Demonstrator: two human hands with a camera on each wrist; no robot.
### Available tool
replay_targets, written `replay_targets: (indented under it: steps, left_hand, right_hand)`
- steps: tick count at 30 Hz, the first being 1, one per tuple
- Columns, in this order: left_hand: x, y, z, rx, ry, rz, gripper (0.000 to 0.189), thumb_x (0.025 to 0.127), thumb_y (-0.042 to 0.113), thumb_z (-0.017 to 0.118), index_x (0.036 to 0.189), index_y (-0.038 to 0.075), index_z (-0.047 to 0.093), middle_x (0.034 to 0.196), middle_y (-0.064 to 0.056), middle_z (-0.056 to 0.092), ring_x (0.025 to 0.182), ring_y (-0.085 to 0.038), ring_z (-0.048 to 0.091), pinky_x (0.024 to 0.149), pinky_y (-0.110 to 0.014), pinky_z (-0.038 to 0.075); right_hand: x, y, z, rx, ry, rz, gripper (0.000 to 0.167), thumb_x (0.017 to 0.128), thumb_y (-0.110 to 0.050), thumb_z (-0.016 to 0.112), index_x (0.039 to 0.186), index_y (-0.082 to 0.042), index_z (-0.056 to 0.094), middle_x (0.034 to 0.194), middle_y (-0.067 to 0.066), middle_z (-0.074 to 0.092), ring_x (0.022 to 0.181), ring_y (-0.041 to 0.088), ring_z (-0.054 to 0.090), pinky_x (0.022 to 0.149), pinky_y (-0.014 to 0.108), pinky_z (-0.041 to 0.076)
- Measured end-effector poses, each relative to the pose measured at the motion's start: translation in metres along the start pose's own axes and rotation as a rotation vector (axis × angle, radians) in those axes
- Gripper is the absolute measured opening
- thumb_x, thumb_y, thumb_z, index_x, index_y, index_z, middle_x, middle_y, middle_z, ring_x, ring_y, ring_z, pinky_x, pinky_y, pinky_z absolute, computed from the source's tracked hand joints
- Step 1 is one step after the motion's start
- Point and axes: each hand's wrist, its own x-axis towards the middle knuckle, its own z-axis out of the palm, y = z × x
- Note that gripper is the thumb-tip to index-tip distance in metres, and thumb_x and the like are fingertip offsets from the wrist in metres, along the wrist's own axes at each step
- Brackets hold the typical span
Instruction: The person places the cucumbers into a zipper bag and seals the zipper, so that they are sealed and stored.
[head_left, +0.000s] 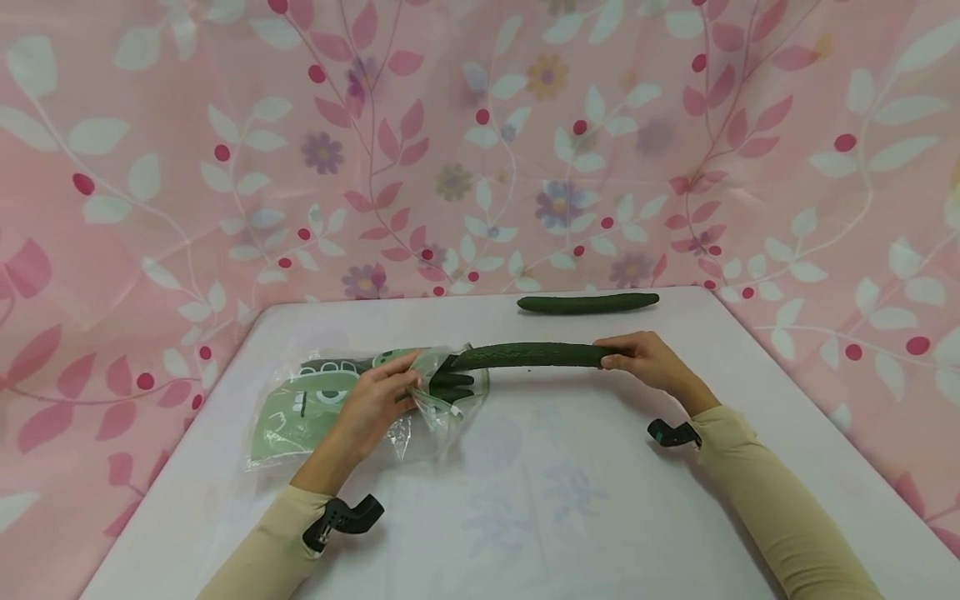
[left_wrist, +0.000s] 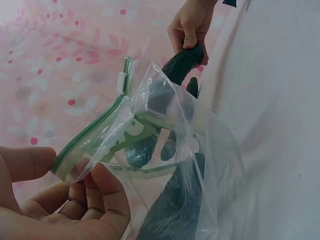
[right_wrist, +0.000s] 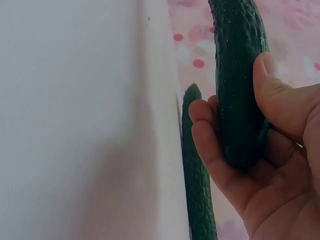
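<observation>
My left hand (head_left: 380, 400) pinches the mouth edge of a clear zip bag (left_wrist: 210, 130) printed with a green cartoon face, which lies on the left of the table. In the left wrist view its green zip strip with a white slider (left_wrist: 121, 83) is parted. Dark green cucumbers (head_left: 450, 385) show inside the bag's mouth. My right hand (head_left: 651, 360) grips one end of a long cucumber (head_left: 536, 356), thumb on one side and fingers curled on the other. That cucumber's far end is in the bag's opening, held roughly level above the table.
Another cucumber (head_left: 588, 303) lies near the back edge of the white-covered table (head_left: 570, 533). A pink floral cloth (head_left: 480, 167) hangs behind and at both sides. Black camera mounts (head_left: 345, 518) sit on both wrists.
</observation>
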Motion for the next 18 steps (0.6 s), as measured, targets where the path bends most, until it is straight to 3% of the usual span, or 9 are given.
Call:
replay_targets:
  steps: [5, 18]
  left_hand:
    - [0.0, 0.0, 0.0, -0.002, 0.003, -0.005, 0.053, 0.108, 0.007, 0.053, 0.158, -0.003, 0.038, 0.1, -0.004, 0.061, 0.094, -0.016, 0.06, 0.088, -0.033, 0.05]
    - [0.001, 0.0, 0.0, -0.012, -0.007, 0.021, 0.05, 0.108, 0.005, 0.053, 0.156, -0.006, 0.041, 0.099, -0.004, 0.062, 0.094, -0.016, 0.059, 0.086, -0.032, 0.05]
  right_hand:
    - [0.006, -0.008, 0.012, 0.016, -0.011, -0.055, 0.035, 0.096, -0.006, 0.076, 0.129, 0.005, 0.071, 0.101, 0.008, 0.077, 0.078, 0.015, 0.061, 0.069, 0.029, 0.046]
    - [0.023, -0.028, 0.037, 0.027, -0.056, -0.116, 0.031, 0.095, -0.009, 0.078, 0.125, 0.001, 0.075, 0.097, 0.0, 0.076, 0.078, 0.017, 0.059, 0.068, 0.03, 0.044]
